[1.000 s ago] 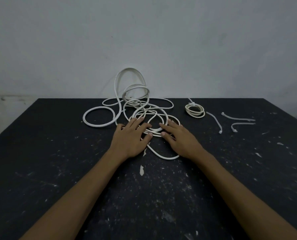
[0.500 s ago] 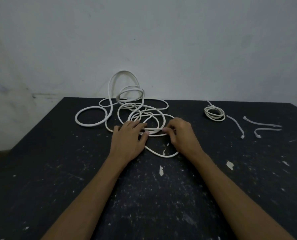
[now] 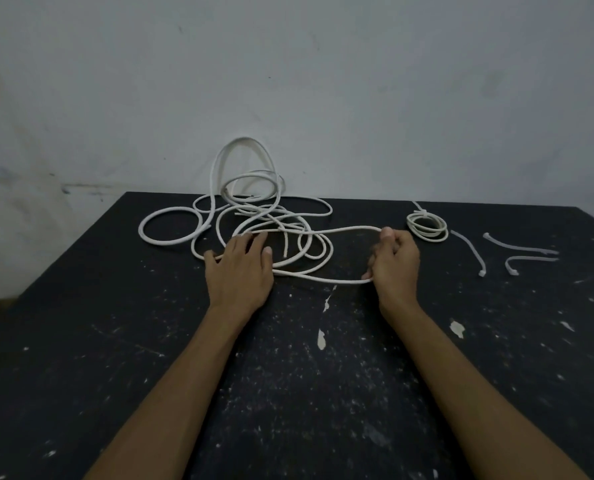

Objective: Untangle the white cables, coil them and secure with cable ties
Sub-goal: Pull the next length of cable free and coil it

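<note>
Near table (image 3: 288, 393) bare; tangle (image 3: 264, 223) behind

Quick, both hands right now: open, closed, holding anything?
Left hand: open, flat on the tangled white cable.
Right hand: closed on a loop of that cable.

Right hand (image 3: 394, 263): fingers curled round the bend of a loop drawn out of the white cable tangle (image 3: 267, 225); the cable inside the fist is hidden, so contact there is unseen. Left hand (image 3: 238, 271): lies flat on the tangle, covering the strands beneath the palm. Strand crossings left of the grip too dense to trace. Both forearms cut off by the lower frame edge. Cable ties (image 3: 517, 252), right of the grip: heads too small to resolve.
</note>
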